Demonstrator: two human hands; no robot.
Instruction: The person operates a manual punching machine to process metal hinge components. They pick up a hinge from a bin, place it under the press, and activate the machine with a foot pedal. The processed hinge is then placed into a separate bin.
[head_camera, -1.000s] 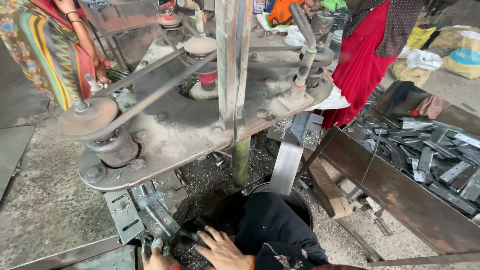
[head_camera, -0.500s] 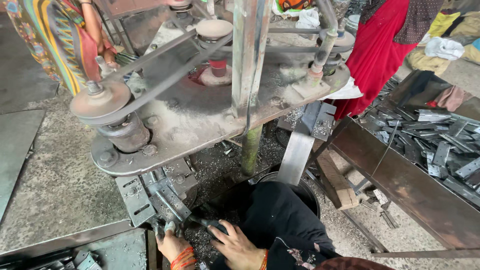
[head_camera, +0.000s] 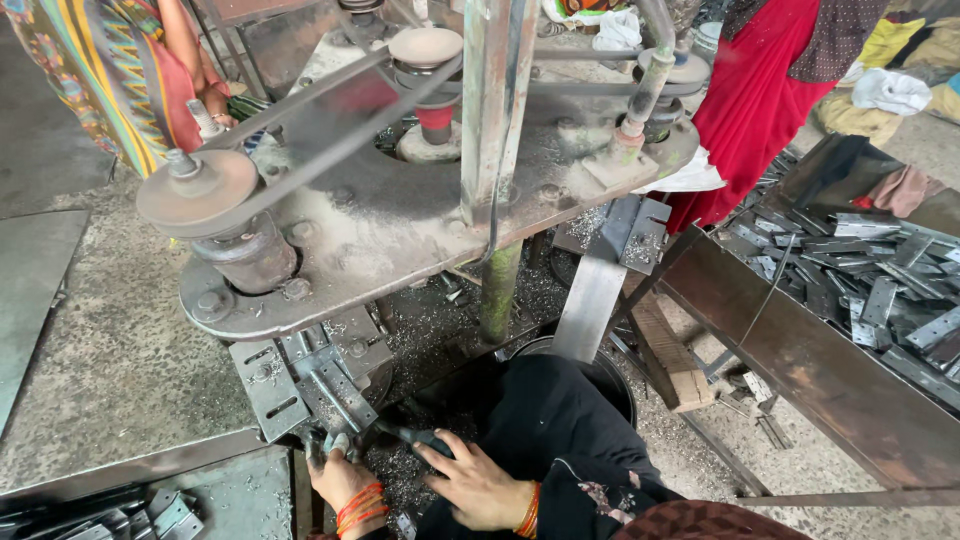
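Note:
My left hand (head_camera: 338, 474), with red bangles at the wrist, grips a small grey metal hinge piece (head_camera: 336, 442) at the low fixture (head_camera: 300, 385) under the round machine table. My right hand (head_camera: 478, 484) lies just right of it, fingers spread, its fingertips on a dark handle (head_camera: 418, 436) that points toward the fixture. Metal filings cover the floor between both hands. My dark-clothed knee (head_camera: 560, 420) fills the space right of the hands.
A belt-driven machine with a rusty pulley (head_camera: 197, 190) and a green post (head_camera: 497, 290) stands above. A tray of several flat metal hinge parts (head_camera: 870, 290) is at the right. One person in red (head_camera: 760, 90) and another in patterned cloth (head_camera: 110, 70) stand behind.
The view has tilted down and both hands have come further into sight. My right hand has settled on the dark handle beside the fixture.

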